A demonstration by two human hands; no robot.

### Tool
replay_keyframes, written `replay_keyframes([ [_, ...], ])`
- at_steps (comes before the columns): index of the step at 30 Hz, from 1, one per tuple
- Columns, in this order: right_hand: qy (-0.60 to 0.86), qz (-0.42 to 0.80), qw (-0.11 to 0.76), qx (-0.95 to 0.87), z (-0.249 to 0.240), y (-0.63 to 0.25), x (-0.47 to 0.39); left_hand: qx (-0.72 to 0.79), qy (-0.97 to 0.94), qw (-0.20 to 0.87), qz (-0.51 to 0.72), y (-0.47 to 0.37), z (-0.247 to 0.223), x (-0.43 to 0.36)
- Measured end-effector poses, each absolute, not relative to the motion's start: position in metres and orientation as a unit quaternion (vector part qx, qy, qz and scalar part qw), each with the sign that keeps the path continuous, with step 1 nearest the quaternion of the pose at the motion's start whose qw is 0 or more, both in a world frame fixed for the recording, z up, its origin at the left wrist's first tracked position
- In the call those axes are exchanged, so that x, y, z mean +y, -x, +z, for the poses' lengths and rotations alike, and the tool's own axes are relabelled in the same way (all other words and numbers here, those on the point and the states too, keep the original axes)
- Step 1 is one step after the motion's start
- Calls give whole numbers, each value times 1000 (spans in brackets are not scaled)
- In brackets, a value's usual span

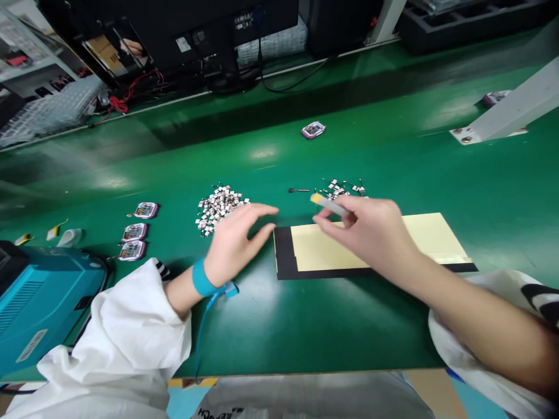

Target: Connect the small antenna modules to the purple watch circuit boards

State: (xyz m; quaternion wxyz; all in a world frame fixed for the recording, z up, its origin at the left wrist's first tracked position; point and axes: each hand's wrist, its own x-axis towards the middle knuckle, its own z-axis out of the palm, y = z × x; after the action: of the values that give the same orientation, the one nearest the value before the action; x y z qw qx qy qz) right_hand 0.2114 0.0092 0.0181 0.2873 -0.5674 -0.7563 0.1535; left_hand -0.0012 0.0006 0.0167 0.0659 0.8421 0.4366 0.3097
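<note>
My left hand (236,238), with a blue wrist strap (203,278), hovers beside a pile of small white parts (217,205); its thumb and index finger are apart with nothing between them. In my right hand (371,233) is a short grey stick with a yellow end (328,203), pinched between thumb and fingers. Below that hand lies a pale yellow sheet (430,233) on a black board (286,256). A smaller group of white parts (338,187) sits just behind the right hand. One small dark part (299,190) lies between the two groups.
Three purple-rimmed devices (134,232) lie at the left, and another (313,130) farther back. A teal machine (39,308) stands at the left front edge. A monitor (174,41) spans the back. A white metal post (510,105) stands at the right.
</note>
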Motion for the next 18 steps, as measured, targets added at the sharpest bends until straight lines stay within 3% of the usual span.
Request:
replay_keyframes([
  [2, 592, 48, 263, -760, 19, -223, 22, 463, -848, -5, 257, 16, 21, 18],
  [4, 592, 30, 264, -760, 20, -228, 27, 470, -859, -42, 199, 29, 22, 35],
  [8, 515, 161, 271, -797, 22, -216, 14, 447, -890, -23, 87, 37, 20, 55],
  [11, 447, 252, 204, -833, 22, -204, -1, 443, -896, -13, 30, 34, 19, 59],
  [15, 419, 242, 113, -868, 18, -198, -15, 443, -896, -13, 40, 30, 20, 59],
  [18, 410, 163, 78, -894, 13, -196, -23, 451, -879, 41, 149, 27, 24, 54],
])
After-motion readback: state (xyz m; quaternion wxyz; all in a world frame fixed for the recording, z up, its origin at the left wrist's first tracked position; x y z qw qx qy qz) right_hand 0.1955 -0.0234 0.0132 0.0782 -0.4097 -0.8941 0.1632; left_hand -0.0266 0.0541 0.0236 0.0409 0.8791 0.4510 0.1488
